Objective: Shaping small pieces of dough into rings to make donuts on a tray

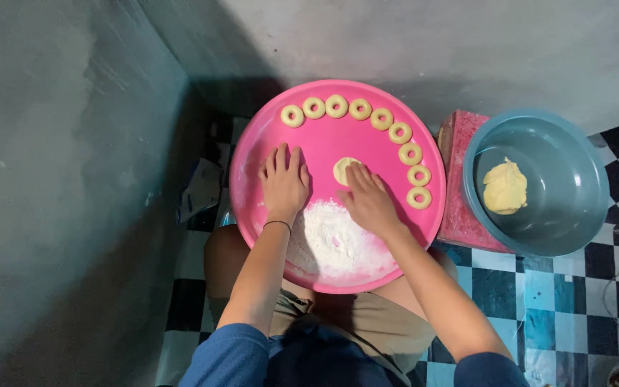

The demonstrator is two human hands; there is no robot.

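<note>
While the left hand (284, 183) rests flat and empty on the round pink plastic tray (248, 165), right hand (368, 201) fingertips press the pale flattened dough disc (342, 170) just beyond them, toward the tray's centre.

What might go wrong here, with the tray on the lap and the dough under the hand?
The pink tray seems to rest on the person's knees, so pressing with the left hand might tip it and spill the flour pile. The right hand flattening the dough piece may sweep into the nearby dough rings and squash them.
</note>
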